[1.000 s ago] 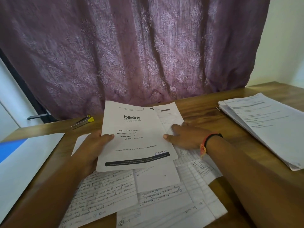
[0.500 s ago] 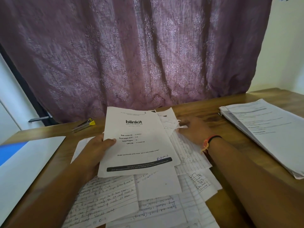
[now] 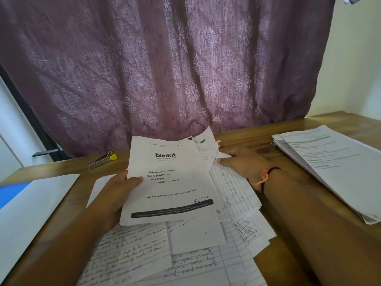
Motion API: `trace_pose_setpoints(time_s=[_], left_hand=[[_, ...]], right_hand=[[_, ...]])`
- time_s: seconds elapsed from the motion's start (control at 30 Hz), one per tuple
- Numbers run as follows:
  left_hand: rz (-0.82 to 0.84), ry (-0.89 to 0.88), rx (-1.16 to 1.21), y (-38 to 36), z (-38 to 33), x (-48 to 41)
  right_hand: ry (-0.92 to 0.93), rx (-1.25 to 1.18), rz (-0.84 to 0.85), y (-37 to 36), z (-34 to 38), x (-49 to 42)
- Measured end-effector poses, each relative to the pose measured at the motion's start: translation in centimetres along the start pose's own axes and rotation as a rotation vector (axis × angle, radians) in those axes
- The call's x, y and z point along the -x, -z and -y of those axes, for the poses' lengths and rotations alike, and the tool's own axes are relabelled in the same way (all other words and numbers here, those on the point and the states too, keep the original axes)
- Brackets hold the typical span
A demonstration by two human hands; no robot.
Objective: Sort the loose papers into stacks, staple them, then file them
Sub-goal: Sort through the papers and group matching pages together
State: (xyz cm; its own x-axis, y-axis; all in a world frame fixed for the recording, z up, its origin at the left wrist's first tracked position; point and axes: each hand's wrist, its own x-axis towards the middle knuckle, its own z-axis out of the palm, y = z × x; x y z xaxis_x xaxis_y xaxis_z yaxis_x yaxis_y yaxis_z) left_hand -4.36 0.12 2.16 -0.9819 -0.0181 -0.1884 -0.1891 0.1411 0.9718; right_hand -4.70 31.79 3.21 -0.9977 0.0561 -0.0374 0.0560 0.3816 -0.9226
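A: Biggest first?
B: Purple patterned curtain (image 3: 165, 69), hanging across the whole back, down to the far table edge. Then wooden table (image 3: 257, 141).

A: Lying on it?
B: Thick stack of printed pages (image 3: 334, 168) far right, well apart from both hands. Flat white cover (image 3: 31, 213) far left, with a blue patch at its left edge. Loose papers (image 3: 185, 265) spread over middle and near edge, mostly handwritten on lined pages, overlapping, some upside down.

A: Held?
B: Printed blinkit sheet (image 3: 171, 182), lifted above the loose papers, tilted toward camera, text upright. Lined sheet (image 3: 233, 186) just behind it and to the right, ragged along the top edge, partly covered by it.

A: Hands, fingers?
B: Left hand (image 3: 115, 193) gripping the blinkit sheet at its left edge, thumb pressed flat on top, other fingers under the paper, hidden. Right hand (image 3: 245, 164) pinching the lined sheet's ragged edge between thumb and forefinger. Remaining fingers behind the paper, cannot tell whether spread or together.

A: Small stuff?
B: Stapler (image 3: 102, 160), silver with yellow tip, flat on table left of the blinkit sheet, near the curtain, apart from both hands. Black-and-orange wristband (image 3: 266, 176) on right wrist.
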Motion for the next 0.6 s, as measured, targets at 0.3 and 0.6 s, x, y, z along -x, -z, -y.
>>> trace_pose_setpoints(time_s=[0.3, 0.6], left_hand=[[-0.034, -0.003, 0.020, -0.1, -0.7, 0.7], [-0.006, -0.021, 0.029, 0.5, -1.1, 0.6]], right_hand=[[0.031, 0.490, -0.151, -0.1, -0.3, 0.2], [0.141, 0.418, 0.089, -2.1, -0.1, 0.6]])
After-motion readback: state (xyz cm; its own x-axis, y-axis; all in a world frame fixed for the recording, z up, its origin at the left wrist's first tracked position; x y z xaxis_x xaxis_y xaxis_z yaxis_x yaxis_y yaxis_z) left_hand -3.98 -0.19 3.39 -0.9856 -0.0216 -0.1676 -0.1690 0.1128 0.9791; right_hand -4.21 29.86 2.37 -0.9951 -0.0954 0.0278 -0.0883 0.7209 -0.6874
